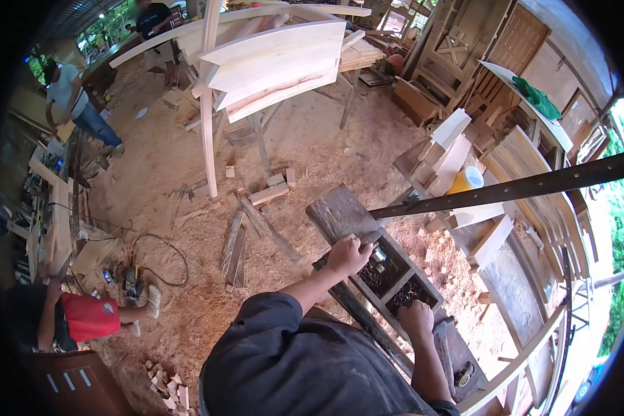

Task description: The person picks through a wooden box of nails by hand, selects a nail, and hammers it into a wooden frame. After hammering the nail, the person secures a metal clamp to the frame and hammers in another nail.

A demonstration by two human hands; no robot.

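A dark wooden box (414, 262) with two open compartments lies in front of me. Small dark pieces like nails or screws (403, 297) fill the nearer compartment, and a small shiny cylinder (378, 255) shows in the farther one. My left hand (349, 256) is closed at the box's far left edge, next to a wooden board (340, 211). At the near end of the box my right hand (417, 320) is closed, knuckles up. What either hand holds, if anything, is too small or hidden to make out.
A long dark metal bar (520, 186) crosses at right, near a yellow-and-white container (469, 179). Planks (277, 66) lie on a stand ahead. Wood offcuts (274, 191) and a cable (180, 267) are on the floor. Other people (76, 100) stand at left and behind.
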